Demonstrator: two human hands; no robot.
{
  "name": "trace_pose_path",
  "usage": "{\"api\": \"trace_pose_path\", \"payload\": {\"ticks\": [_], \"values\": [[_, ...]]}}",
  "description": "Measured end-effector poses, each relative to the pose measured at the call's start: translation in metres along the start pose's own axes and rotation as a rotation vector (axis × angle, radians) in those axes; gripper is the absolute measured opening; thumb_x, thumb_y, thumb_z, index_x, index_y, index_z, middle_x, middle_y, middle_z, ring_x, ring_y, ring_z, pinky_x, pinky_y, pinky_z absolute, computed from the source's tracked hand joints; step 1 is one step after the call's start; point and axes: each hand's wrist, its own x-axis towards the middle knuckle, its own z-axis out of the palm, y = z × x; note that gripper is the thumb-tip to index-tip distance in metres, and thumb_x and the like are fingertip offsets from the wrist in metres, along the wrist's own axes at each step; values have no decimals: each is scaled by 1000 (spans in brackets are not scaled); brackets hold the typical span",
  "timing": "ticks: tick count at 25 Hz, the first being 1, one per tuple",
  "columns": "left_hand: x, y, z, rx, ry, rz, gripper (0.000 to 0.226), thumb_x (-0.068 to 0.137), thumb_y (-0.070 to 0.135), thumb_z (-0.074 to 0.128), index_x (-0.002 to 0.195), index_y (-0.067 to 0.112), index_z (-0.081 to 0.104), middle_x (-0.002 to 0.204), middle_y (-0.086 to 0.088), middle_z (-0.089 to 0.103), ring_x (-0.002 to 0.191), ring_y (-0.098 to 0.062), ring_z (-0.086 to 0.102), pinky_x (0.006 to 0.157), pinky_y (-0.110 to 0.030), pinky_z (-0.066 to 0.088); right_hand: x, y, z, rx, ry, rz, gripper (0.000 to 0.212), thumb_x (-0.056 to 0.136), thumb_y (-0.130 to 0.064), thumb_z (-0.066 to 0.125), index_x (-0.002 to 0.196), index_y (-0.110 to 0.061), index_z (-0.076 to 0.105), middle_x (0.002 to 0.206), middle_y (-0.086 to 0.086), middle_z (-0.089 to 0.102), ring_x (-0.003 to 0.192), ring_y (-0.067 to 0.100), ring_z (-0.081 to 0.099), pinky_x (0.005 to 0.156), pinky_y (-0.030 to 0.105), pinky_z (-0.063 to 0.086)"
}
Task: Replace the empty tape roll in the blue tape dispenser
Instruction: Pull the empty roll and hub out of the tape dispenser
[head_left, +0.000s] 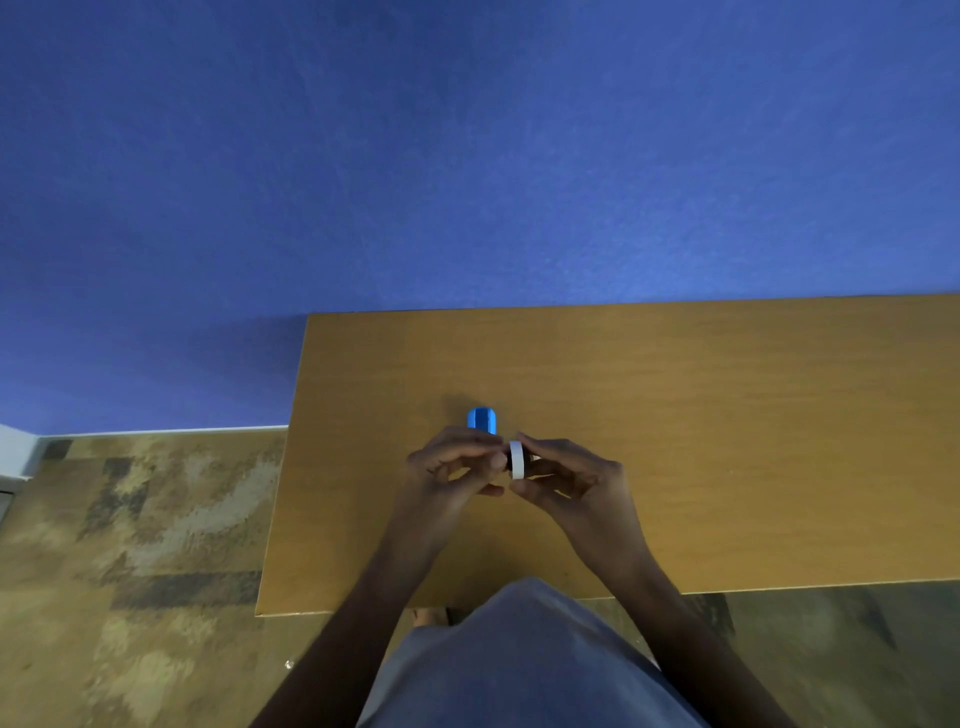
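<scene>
no readable text, label, brand or number shows anywhere; the dispenser and roll are too small to tell.

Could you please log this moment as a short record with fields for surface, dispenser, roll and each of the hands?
surface: wooden table, set against a blue wall
dispenser: blue tape dispenser on the table, just beyond the hands, partly hidden by them
roll: white tape roll, held on edge above the table
left hand: fingertips at the roll's left side
right hand: pinches the roll
</scene>
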Motion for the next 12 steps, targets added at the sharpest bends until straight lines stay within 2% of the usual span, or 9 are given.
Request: {"api": "trace_pose_path", "payload": {"ticks": [3, 7, 12], "values": [[-5, 0, 1, 18, -66, 54, 30, 80, 12, 85, 108, 2, 80, 120, -12, 76, 104, -27, 79, 76, -38, 67, -5, -7, 1, -20, 22, 4, 48, 84, 1, 90, 128, -15, 80, 115, 2, 86, 100, 24, 85, 88, 34, 69], [-13, 0, 9, 58, -71, 45, 37, 75, 2, 91, 110, 11, 81, 117, -6, 82, 111, -24, 79, 88, -32, 64, -11, -9, -1, -116, 76, -22, 47, 84, 6, 89, 124, -17, 80, 111, -4, 86, 100, 19, 84, 91, 41, 70], [-20, -1, 12, 64, -57, 111, 29, 80, 2, 86, 104, 19, 85, 117, 1, 82, 116, -20, 77, 94, -30, 61, -19, -12, -1, -147, 96, -96, 43, 83, -1, 92, 123, -13, 82, 110, 1, 86, 100, 18, 84, 90, 38, 70]]}}
